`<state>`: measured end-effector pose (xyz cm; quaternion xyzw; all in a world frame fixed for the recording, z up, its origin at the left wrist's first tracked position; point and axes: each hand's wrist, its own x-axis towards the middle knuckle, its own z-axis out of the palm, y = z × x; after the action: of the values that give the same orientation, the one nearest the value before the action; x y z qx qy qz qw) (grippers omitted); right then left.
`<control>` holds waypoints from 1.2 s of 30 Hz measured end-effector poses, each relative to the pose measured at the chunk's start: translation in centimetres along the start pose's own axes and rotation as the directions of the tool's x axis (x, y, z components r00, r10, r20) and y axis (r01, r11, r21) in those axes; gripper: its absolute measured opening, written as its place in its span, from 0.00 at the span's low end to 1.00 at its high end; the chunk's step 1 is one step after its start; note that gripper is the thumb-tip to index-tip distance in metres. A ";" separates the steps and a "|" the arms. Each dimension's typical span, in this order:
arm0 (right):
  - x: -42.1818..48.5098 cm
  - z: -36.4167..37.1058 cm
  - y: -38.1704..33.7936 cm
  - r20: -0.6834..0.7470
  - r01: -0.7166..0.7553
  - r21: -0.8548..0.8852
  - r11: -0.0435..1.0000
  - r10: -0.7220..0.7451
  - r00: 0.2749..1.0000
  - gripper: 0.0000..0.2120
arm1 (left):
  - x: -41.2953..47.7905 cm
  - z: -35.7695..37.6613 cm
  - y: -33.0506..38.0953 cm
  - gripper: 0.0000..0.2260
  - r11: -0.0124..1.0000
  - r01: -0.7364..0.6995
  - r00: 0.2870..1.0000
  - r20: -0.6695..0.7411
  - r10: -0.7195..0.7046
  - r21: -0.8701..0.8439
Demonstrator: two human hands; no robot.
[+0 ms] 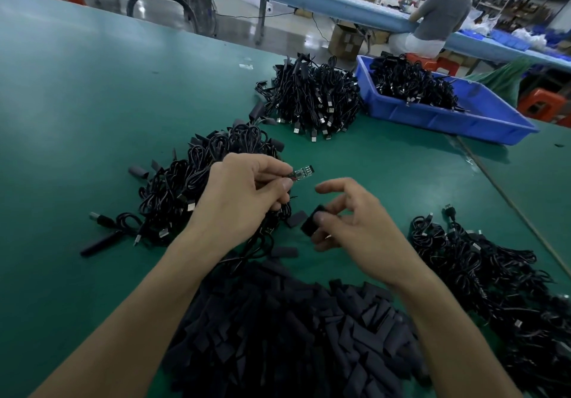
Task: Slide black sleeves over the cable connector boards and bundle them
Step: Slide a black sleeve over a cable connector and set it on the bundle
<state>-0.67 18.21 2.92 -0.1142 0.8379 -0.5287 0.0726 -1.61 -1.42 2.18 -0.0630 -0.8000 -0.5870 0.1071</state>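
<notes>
My left hand (244,193) pinches a small connector board (304,171) at the end of a black cable, the board's free end pointing right. My right hand (352,224) holds a short black sleeve (312,223) between thumb and fingers, just below and right of the board, apart from it. A big heap of loose black sleeves (296,329) lies in front of me between my forearms. Under my left hand sits a pile of black cables (191,187).
A bundled cable pile (312,97) lies farther back. A blue bin (445,116) with more cables stands at the back right. Another cable heap (482,271) is at my right. The green table (92,104) stretches left. A person sits at a distant bench.
</notes>
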 end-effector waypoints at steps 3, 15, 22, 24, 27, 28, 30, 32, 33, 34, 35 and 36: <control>0.1 -0.6 0.0 -0.033 0.022 -0.032 0.999 -0.023 0.999 0.09 | -0.1 0.0 0.1 0.05 1.000 -0.003 1.000 0.014 0.003 0.011; -0.3 -0.9 -0.9 -0.206 0.122 0.145 0.982 -0.091 0.974 0.12 | -0.2 0.0 -0.1 0.04 0.998 0.005 0.999 0.041 -0.008 0.063; -0.3 -0.9 -0.6 -0.259 0.171 0.135 0.976 -0.132 0.957 0.08 | -0.4 0.1 0.1 0.03 0.998 0.015 0.998 0.053 -0.018 0.058; -0.3 -0.7 -0.6 -0.268 0.185 0.108 0.977 -0.151 0.952 0.09 | -0.3 0.1 0.2 0.03 0.998 0.020 0.998 0.061 -0.023 0.052; -0.2 -0.6 -0.4 -0.295 0.202 0.071 0.977 -0.173 0.940 0.09 | -0.3 0.2 0.2 0.03 0.999 0.033 0.997 0.073 -0.035 0.032; -0.1 -0.5 -0.4 -0.304 0.208 0.070 0.976 -0.178 0.936 0.09 | -0.3 0.1 0.3 0.03 0.999 0.035 0.996 0.076 -0.037 0.025; -0.2 -0.4 -0.4 -0.320 0.221 0.071 0.973 -0.188 0.929 0.08 | -0.3 0.1 0.3 0.02 0.999 0.037 0.996 0.082 -0.038 0.013; -0.2 -0.3 -0.4 -0.333 0.234 0.065 0.970 -0.200 0.921 0.07 | -0.4 0.1 0.3 0.02 0.999 0.038 0.995 0.090 -0.038 0.004; -0.2 -0.2 -0.4 -0.340 0.239 0.060 0.969 -0.205 0.918 0.07 | -0.3 0.1 0.4 0.02 0.999 0.037 0.995 0.093 -0.037 -0.001; -0.2 -0.1 -0.4 -0.345 0.242 0.058 0.969 -0.208 0.915 0.07 | -0.3 0.1 0.3 0.02 0.999 0.036 0.995 0.096 -0.036 -0.007; -0.2 0.0 -0.4 -0.348 0.244 0.058 0.968 -0.210 0.914 0.07 | -0.3 0.1 0.3 0.01 0.999 0.036 0.994 0.099 -0.035 -0.015; -0.2 0.0 -0.4 -0.352 0.246 0.056 0.968 -0.212 0.912 0.07 | -0.3 0.2 0.3 0.01 0.999 0.036 0.994 0.103 -0.033 -0.022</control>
<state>-0.42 18.09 3.33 -0.1141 0.7911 -0.5864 -0.1313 -1.23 -1.15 2.34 -0.0805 -0.7983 -0.5943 0.0549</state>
